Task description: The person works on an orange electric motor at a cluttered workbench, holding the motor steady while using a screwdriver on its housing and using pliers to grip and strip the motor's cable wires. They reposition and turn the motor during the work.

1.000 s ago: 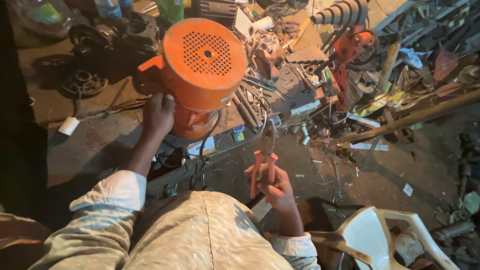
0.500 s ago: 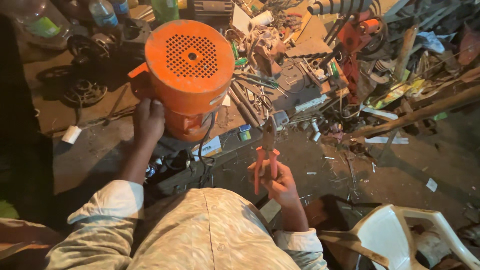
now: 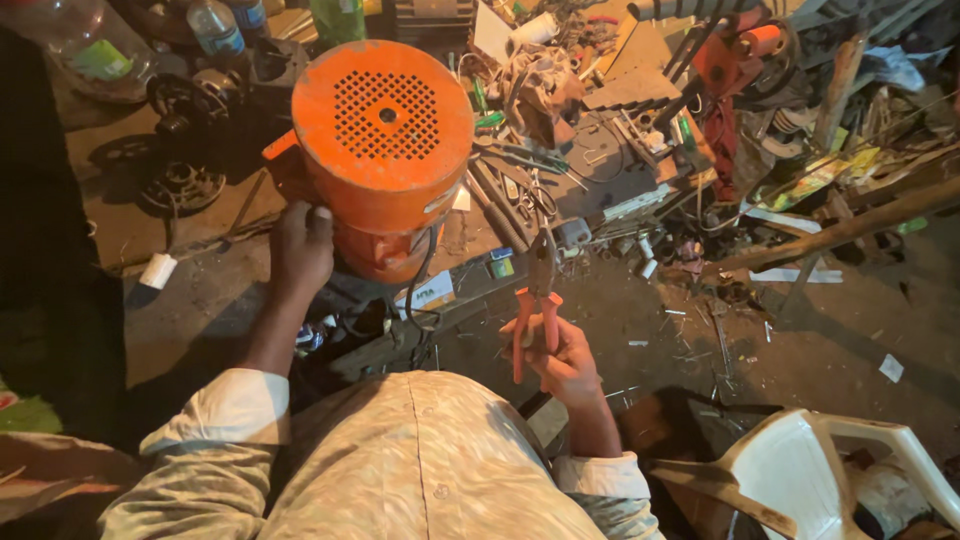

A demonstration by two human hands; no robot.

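Left hand (image 3: 300, 250) is clamped on the lower left side of the orange motor (image 3: 385, 150), fingers wrapped round the housing edge. Motor stands on end on the worktop (image 3: 130, 225), just ahead of that hand, perforated round fan cover facing up.

Right hand (image 3: 565, 360) is closed round the orange grips of a pair of pliers (image 3: 538, 300), held low and right of the motor, nose pointing away from the body, not touching anything.

Handling, my read: motor looks like painted sheet-metal cover over a cast body, so heavy, rigid, top-heavy on end. The cover is thin and dent-prone; better to grip the body or base below it. Paint is scuffed and dusty, likely not slippery. A black cable (image 3: 420, 290) hangs from its right side, a possible snag.

Pliers: steel nose, plastic-sleeved handles, light, easy one-handed.

Loose tools and scrap (image 3: 560, 170) lie beyond the right hand; white plastic chair (image 3: 800, 470) to its right.
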